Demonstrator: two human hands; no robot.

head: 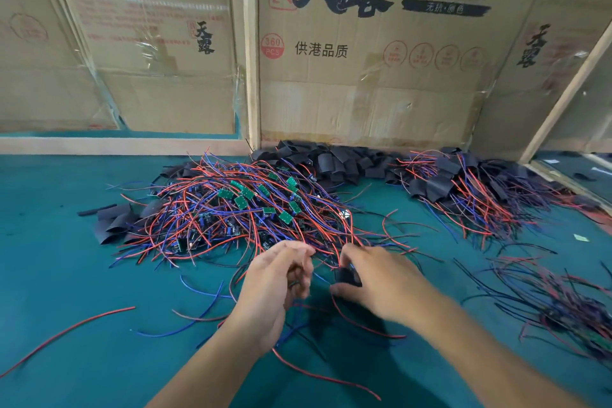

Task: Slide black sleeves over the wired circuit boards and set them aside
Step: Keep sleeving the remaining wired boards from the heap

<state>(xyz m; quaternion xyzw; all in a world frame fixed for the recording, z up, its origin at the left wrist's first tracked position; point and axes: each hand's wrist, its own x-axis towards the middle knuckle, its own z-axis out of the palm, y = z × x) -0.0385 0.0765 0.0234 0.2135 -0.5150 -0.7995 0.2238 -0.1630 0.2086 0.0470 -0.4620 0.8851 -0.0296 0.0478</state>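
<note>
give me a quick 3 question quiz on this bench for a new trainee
1. Multiple choice: what does the right hand hold?
A. a black sleeve
B. a roll of tape
C. a pair of scissors

2. True or false: the loose pile of black sleeves lies at the back of the green mat, against the cardboard wall.

3. Fill in: the bare boards on top of the big wire heap are ____ in colour.

Key
1. A. The right hand grips a black sleeve.
2. True.
3. Green. The left hand is curled beside them over the wires; motion blur hides what it pinches.
</note>
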